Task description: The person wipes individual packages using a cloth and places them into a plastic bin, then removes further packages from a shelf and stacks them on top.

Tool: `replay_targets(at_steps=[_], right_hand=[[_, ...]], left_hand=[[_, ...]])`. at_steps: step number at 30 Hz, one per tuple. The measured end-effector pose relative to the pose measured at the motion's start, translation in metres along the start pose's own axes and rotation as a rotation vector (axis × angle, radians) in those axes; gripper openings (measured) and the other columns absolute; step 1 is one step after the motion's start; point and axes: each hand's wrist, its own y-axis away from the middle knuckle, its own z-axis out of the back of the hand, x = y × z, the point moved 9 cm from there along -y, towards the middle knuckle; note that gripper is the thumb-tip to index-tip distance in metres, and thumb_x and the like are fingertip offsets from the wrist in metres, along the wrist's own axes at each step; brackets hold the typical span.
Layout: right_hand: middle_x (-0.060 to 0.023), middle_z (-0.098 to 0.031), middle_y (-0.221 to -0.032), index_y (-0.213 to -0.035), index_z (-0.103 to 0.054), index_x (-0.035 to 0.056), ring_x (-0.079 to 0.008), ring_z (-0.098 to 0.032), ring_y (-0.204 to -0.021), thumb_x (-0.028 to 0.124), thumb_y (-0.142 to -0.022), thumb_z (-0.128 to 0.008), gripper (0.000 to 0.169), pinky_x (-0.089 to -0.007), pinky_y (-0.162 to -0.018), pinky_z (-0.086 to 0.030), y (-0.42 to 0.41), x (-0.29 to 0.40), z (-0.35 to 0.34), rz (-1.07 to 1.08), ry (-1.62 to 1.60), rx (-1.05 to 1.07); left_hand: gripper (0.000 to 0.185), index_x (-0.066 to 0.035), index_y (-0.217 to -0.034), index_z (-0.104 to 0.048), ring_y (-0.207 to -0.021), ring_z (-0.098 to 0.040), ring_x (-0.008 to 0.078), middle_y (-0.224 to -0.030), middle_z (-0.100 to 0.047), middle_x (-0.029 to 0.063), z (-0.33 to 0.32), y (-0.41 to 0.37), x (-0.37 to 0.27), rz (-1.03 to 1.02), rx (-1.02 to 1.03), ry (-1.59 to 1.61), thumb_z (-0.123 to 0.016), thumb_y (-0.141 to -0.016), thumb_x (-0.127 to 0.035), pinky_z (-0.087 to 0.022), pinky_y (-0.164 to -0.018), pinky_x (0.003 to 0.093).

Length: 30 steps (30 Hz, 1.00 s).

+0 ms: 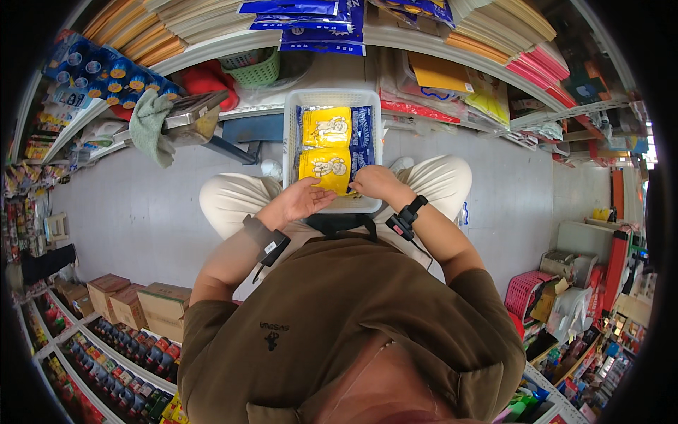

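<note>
A white plastic basket (332, 95) stands between my knees, its front end close to my lap. Inside lie yellow-and-blue plastic packets bearing a cartoon figure and writing; a far packet (324, 127) and a near packet (318, 163) show on top. My left hand (307, 200) is over the basket's near left side, palm partly up and fingers extended, at the near packet's lower edge. My right hand (377, 183) reaches over the right rim with curled fingers touching that packet's lower right corner. Whether they pinch it is hidden.
Blue packets (323, 40) overhang the shelf ahead, among paper stacks (204, 18). A grey-green cloth (151, 127) drapes over a metal box at left. Cardboard boxes (164, 307) and bottles (153, 352) stand behind on the left; a pink basket (524, 291) is behind on the right.
</note>
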Motion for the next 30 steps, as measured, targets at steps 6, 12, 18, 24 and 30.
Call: replay_targets(at_steps=[6,12,18,24,30], right_hand=[[-0.016,-0.067,-0.081,-0.08,-0.071,0.0034,-0.0336,-0.065,-0.078,0.031,-0.08,-0.061,0.029,-0.0439,-0.069,-0.052,-0.011,-0.005,-0.03,0.004,0.087,0.108],[-0.0175,-0.067,-0.089,-0.086,-0.071,0.0037,-0.034,-0.066,-0.083,0.028,-0.078,-0.06,0.027,-0.0437,-0.074,-0.052,-0.019,0.001,-0.058,0.086,0.101,0.211],[-0.0136,-0.066,-0.078,-0.082,-0.07,0.0065,-0.0339,-0.064,-0.078,0.022,-0.076,-0.058,0.02,-0.0436,-0.068,-0.051,-0.017,-0.001,-0.057,0.065,-0.02,0.254],[-0.0183,-0.063,-0.104,-0.1,-0.065,0.0053,-0.0346,-0.061,-0.096,0.018,-0.084,-0.057,0.023,-0.0421,-0.082,-0.049,-0.014,0.018,0.137,0.163,-0.18,-0.499],[-0.0162,-0.052,-0.127,-0.111,-0.061,0.0022,-0.0349,-0.049,-0.117,0.013,-0.079,-0.064,0.034,-0.0431,-0.097,-0.042,0.058,0.035,0.339,0.196,0.086,-1.23]], left_hand=[[0.031,-0.004,-0.115,-0.054,-0.113,-0.054,0.0307,-0.111,-0.057,0.0146,-0.034,-0.003,-0.042,-0.459,-0.085,-0.826,-0.058,-0.088,-0.018,-0.045,-0.094,0.0435],[0.072,-0.016,-0.137,-0.043,-0.132,-0.028,0.0474,-0.146,-0.028,0.0235,-0.057,-0.037,-0.05,-0.846,-0.388,-2.158,-0.073,-0.072,-0.021,-0.031,-0.106,0.0505],[0.078,-0.028,-0.143,-0.036,-0.137,-0.018,0.0492,-0.154,-0.009,0.0207,-0.016,-0.067,-0.021,-0.393,-0.315,-2.433,-0.072,-0.074,-0.034,-0.03,-0.107,0.0541],[0.074,-0.024,-0.143,-0.036,-0.134,-0.024,0.0496,-0.152,-0.015,0.0242,-0.023,-0.056,-0.026,-0.45,-0.293,-2.326,-0.07,-0.077,-0.031,-0.028,-0.11,0.0479],[0.077,-0.012,-0.144,-0.032,-0.132,-0.028,0.047,-0.146,-0.024,0.03,-0.045,-0.038,-0.043,-0.805,-0.307,-1.955,-0.07,-0.077,-0.021,-0.028,-0.11,0.0449]])
